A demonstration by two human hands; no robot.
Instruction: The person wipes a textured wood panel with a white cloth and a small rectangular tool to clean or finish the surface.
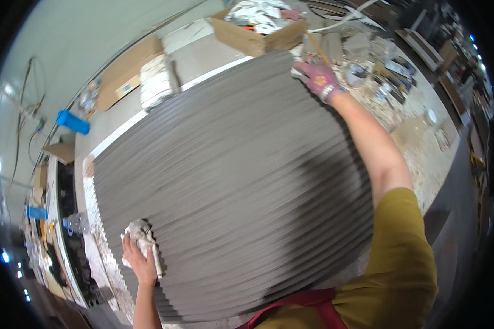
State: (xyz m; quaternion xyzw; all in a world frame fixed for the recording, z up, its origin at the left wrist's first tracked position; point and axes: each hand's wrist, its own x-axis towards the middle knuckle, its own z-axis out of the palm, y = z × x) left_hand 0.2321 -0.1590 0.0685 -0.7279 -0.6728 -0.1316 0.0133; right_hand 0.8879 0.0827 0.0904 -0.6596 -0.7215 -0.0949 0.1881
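Note:
A large grey panel [225,159] with parallel ridges lies before me and fills most of the table. My left hand [140,262], bare, presses a crumpled whitish rag [142,234] onto the ridges near the panel's left edge, its fingers over the cloth. At the far right corner of the panel is my right hand [319,79], in a pink glove. Its fingers are bent at the panel's edge. Something small and white shows at the fingertips, too small to name.
Cardboard boxes, one [258,39] full of white rags, stand along the far side. A wrapped white bundle [157,82] and a blue bottle [73,122] sit at the far left. Bottles, tools and debris cover the table's right side [417,159].

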